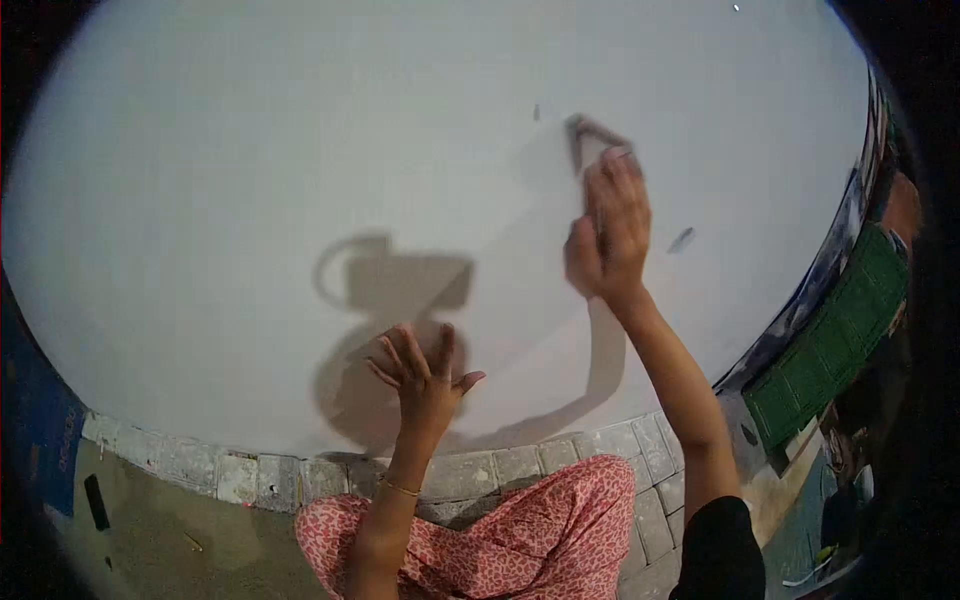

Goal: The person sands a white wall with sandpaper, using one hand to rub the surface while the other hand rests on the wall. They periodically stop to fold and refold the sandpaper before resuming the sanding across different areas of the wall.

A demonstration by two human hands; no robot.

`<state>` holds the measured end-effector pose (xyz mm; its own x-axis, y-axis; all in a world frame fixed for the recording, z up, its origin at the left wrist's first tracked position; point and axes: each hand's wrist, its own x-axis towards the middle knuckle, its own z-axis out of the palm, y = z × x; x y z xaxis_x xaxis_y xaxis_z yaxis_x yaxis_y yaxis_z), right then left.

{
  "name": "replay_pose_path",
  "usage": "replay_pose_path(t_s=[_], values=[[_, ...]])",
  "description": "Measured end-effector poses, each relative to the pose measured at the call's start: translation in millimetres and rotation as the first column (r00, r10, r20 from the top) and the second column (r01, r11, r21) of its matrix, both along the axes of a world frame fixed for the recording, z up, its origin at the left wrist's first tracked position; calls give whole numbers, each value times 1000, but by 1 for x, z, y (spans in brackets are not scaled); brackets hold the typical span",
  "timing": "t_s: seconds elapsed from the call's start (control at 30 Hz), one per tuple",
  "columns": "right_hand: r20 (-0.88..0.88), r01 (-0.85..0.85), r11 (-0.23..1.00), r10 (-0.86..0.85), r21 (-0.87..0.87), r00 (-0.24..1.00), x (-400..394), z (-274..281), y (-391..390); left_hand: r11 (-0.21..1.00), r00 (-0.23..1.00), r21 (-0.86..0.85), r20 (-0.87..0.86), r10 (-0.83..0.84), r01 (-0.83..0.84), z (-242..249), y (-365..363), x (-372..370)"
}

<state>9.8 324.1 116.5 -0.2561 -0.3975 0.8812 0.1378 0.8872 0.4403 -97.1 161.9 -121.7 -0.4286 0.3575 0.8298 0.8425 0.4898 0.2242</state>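
A single view comes from a camera worn on the person's head, looking forward and down. It faces a broad white surface (220, 150), which fills most of the frame. The camera is close enough for the left hand (428, 380) to show low and near the middle, and the right hand (618, 225) higher and farther right. Patterned trouser legs (520, 530) appear at the bottom edge. A wide, rounded outlook curves the row of grey bricks (460, 475); the corners are black.
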Motion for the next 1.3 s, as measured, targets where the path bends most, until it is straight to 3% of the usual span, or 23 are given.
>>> replay_pose_path(t_s=[0.03, 0.1, 0.17, 0.23, 0.27, 0.33, 0.4, 0.43, 0.53, 0.63, 0.7, 0.73, 0.77, 0.8, 0.87, 0.93, 0.97, 1.0, 1.07, 1.13, 1.2, 1.27, 1.3], values=[[4, -1, 1000, 1, 2, 1000, -4, 5, 0, 1000, 1000, 2, 4, 1, -1, -1, -1, 0], [-234, -131, 980, 95, -147, 968, -13, 11, -3, 1000, 1000, 7, 6, -7, 7, 0, 0, 1], [-98, -71, 994, 63, -80, 993, -21, -5, -23, 1000, 1000, -5, 15, -4, 4, 2, 0, 2], [324, -51, 997, 31, 51, 946, -20, -28, -35, 1000, 1000, -21, 26, 6, -5, 1, -1, 2], [553, -41, 989, -45, 142, 832, -15, -34, -39, 1000, 1000, 8, -2, -2, 2, 1, 0, 2], [612, -161, 931, -80, 328, 787, -15, -32, -32, 999, 999, 43, -32, 0, 1, 1, -1, 2], [432, -103, 980, 20, 169, 902, -11, -10, -22, 999, 1000, -35, 12, -3, 3, 3, -2, 3], [239, -91, 991, 66, 95, 969, -10, 4, -12, 1000, 1000, -22, 8, 6, -5, 1, -2, 2], [-278, -129, 980, 83, -152, 957, -8, 42, -12, 999, 1000, 41, 15, 5, -6, -4, 1, 2], [-316, -122, 970, 51, -210, 947, -18, 36, -25, 999, 1000, -41, 0, 18, -18, 0, -3, 3], [-66, -20, 997, 15, -79, 998, -24, 11, -35, 999, 987, -10, 150, -52, 54, 3, -5, 6], [113, -67, 998, 69, -22, 991, -28, -6, -37, 998, 987, -13, 153, -58, 60, 4, -6, 7], [391, -73, 995, 42, 65, 919, -27, -21, -37, 998, 987, 9, 147, -69, 68, 7, -6, 6], [554, -124, 981, 22, 147, 832, -24, -28, -44, 997, 987, 31, 140, -80, 77, 8, -6, 6], [674, -227, 928, -34, 296, 738, -19, -28, -32, 998, 990, 29, 125, -60, 57, 6, -4, 6], [448, -67, 949, -82, 307, 890, -9, -12, -22, 999, 993, 38, 112, -37, 33, 4, -3, 5], [291, -111, 975, 52, 192, 955, -9, 0, -8, 1000, 996, 20, 91, -19, 17, 3, -3, 5], [125, -19, 997, 9, 78, 992, 1, 13, -9, 1000, 998, 3, 68, -1, 0, 3, -3, 4], [-175, -72, 994, 58, -78, 983, 5, 24, 7, 1000, 998, 6, 65, 2, -3, 1, -3, 4], [-206, -97, 982, 63, -160, 977, 5, 15, 11, 1000, 998, 4, 61, -1, 1, 1, -1, 2], [-104, -73, 987, 59, -140, 993, 4, -7, -4, 999, 999, -17, -15, 45, -46, -1, -1, 1], [324, -61, 995, 84, -79, 942, 10, -29, -8, 999, 999, -31, 12, 41, -41, 3, -3, 2], [322, -56, 995, 81, -86, 943, 13, -32, -6, 998, 998, -42, 41, 45, -43, 4, -4, 3]])
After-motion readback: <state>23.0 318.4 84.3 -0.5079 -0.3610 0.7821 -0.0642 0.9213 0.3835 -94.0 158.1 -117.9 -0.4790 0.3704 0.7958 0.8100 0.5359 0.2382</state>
